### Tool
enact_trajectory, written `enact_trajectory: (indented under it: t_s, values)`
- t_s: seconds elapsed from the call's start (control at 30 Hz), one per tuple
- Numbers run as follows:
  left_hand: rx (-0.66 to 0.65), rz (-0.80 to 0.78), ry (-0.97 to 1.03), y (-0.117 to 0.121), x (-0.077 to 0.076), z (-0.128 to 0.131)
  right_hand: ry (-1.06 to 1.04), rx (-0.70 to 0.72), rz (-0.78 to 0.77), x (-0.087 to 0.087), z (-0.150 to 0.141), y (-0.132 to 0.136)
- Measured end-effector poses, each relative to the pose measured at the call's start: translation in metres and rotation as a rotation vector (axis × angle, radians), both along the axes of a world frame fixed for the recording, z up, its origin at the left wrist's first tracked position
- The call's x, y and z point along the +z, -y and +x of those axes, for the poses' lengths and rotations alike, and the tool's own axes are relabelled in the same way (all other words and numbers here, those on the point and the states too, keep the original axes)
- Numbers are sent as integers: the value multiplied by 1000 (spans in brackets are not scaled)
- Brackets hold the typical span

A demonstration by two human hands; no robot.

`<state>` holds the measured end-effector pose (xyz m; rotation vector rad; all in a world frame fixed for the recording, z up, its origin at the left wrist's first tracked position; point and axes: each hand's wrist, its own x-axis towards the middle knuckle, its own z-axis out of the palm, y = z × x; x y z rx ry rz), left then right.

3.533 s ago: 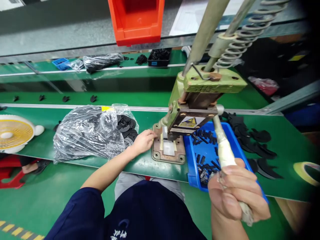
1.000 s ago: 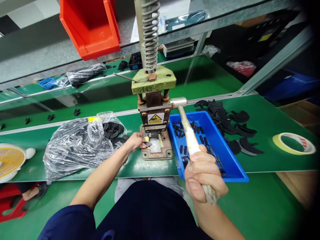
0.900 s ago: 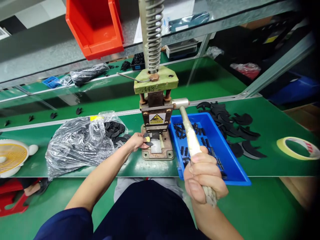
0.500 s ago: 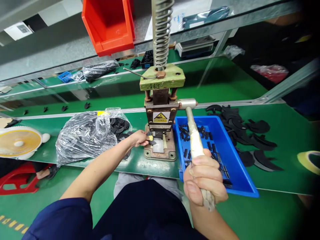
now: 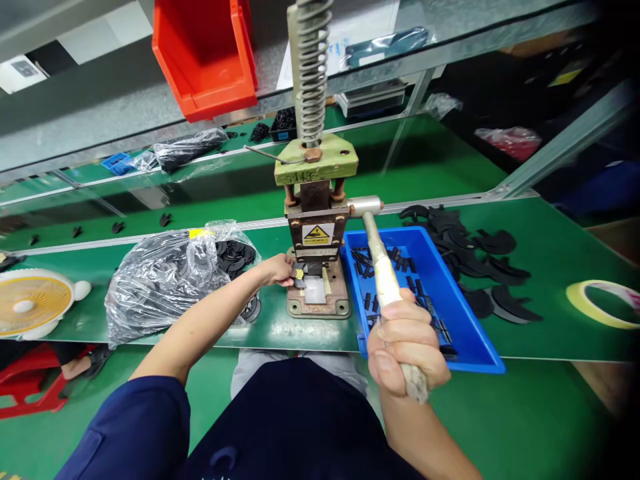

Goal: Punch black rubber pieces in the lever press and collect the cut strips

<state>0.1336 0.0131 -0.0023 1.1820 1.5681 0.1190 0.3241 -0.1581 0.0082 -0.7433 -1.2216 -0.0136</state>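
Observation:
A hand press [image 5: 316,233] with a tall spring and a warning label stands in front of me on the green bench. My right hand [image 5: 407,340] is wrapped round its lever [image 5: 381,267], which is covered in pale tape. At the press base, my left hand [image 5: 278,269] pinches a small dark part [image 5: 299,283], with a bit of yellow showing at the fingertips. This part lies at the left edge of the die area, beside a whitish block [image 5: 315,291]. The fingers partly hide its shape.
A blue tray [image 5: 480,333] with several black pieces sits right of the press. Black curved parts [image 5: 463,247] lie beyond it, near a tape roll [image 5: 580,307]. On the left are a clear bag [image 5: 155,287] of black parts and a fan [image 5: 35,300]. An orange bin [image 5: 215,100] hangs above.
The view has shifted slightly, so the bench and press sit a little further left. Both hands keep their holds, and the lever looks nearly unchanged.

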Motion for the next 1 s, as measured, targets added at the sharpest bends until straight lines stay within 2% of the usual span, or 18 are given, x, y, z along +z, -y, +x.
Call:
enact_trajectory:
  t_s: [0.13,0.27,0.37,0.47,0.57,0.67,0.83,1.0]
  values:
    - [16,-70,44,5,-4,-2,42,10,81,7,0,-1]
    - [47,-26,125,11,-5,-15,60,19,75,8,1,0]
    - [106,117,115,8,-4,-47,33,7,105,7,-1,-3]
    - [116,327,-5,5,-3,-94,-34,-29,194,7,-5,-10]
    - [-49,563,-258,8,-4,-131,-65,-34,254,7,-9,-16]
    - [-319,701,-457,15,-11,-143,-94,-45,268,8,-10,-19]
    - [-701,832,-584,15,-27,-123,-76,-80,260,6,-7,-18]
    - [-860,775,-751,-1,-25,-105,-35,-96,186,5,-4,-14]
